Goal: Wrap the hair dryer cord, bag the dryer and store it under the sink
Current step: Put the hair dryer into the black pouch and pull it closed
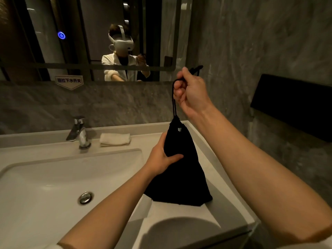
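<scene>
A pale stone vanity counter (212,153) with a white inset basin (53,177), a chrome tap (79,132) and a folded white cloth (115,139) sits below a wall mirror (89,38) in a grey marble-walled bathroom. The black fabric drawstring bag (181,177) stands on the counter right of the basin (its mouth cinched tight). The right hand (190,92) is fisted around the bag's black drawstring (173,103), held taut above it, while the left hand (163,157) is half-closed, gripping the bag's side.

Bare forearms, white sleeve edge (53,246) (rolled up) — white headset (124,44) mirrored
</scene>
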